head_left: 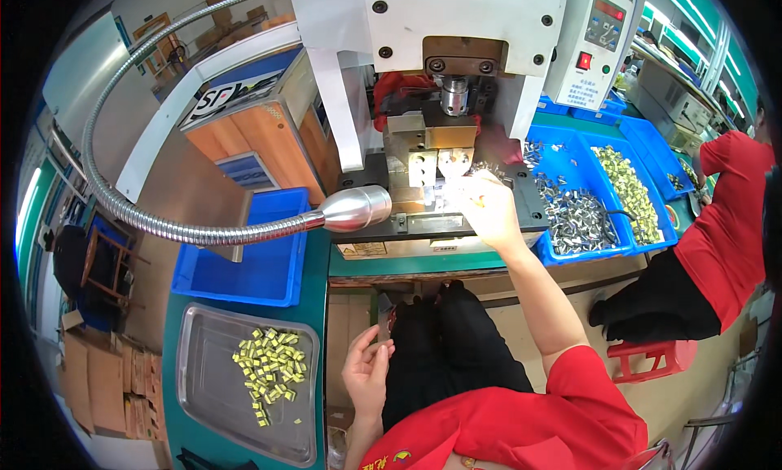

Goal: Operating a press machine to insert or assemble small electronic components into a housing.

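My right hand [489,209] reaches into the lit working area of a white press machine [456,26], at the metal die [423,173] below the ram [454,97]. Its fingertips are pinched together close to the die; glare hides what is between them. Low in front of the machine, above my lap, my left hand [366,371] is raised with loosely bent fingers, thumb apart, and nothing visible in it. To its left, a clear plastic tray [208,388] on the green table holds many small yellow-and-silver pieces [273,364].
A flexible lamp [354,209] arches in from the left over a blue bin [236,270]. Right of the press, blue bins [562,254] hold silver metal parts [578,217] and yellow pieces [631,189]. A control box [595,46] hangs above. A co-worker in red [725,234] sits at right.
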`<state>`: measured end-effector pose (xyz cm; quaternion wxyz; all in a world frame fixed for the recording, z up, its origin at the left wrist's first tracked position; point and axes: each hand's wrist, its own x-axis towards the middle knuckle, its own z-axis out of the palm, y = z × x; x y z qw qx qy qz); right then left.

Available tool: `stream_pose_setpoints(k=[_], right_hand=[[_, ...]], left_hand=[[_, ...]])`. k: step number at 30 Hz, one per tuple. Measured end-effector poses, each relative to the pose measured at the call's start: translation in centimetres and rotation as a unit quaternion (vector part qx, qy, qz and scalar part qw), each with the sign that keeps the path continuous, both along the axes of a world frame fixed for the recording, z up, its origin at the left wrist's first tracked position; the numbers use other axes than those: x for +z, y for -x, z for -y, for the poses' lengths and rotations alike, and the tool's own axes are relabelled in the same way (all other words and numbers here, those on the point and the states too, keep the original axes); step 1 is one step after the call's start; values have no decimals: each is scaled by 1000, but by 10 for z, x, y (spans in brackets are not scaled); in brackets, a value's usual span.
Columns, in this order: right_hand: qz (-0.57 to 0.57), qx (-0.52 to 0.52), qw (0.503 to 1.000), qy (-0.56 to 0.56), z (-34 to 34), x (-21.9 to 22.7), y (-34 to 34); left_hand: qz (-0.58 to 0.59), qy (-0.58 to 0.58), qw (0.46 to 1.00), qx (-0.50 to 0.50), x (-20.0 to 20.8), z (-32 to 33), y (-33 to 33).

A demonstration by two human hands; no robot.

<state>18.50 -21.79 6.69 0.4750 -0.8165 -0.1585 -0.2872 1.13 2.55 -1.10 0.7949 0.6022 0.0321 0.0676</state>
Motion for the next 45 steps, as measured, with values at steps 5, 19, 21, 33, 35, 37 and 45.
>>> stream_pose_setpoints(k=[5,19,21,33,35,37,45], right_hand=[[-8,-32,998,-51,-4,12,23],[-1,-114,992,56,105,-7,10],[-14,-114,992,59,106,-8,0],[-153,-209,950,174,95,13,7],[-193,-216,938,192,99,13,11],[-140,-112,976,126,112,9,13],[-129,82,971,185,134,5,3]], left_hand=[[-4,-103,992,73,23,-21,19],[-20,-708,679,194,48,-107,74],[-22,-703,686,189,49,-107,75],[11,-674,712,196,39,-114,80],[16,-666,716,208,42,-109,78],[-136,-587,756,254,51,-101,78],[-81,-304,910,271,0,-127,77]])
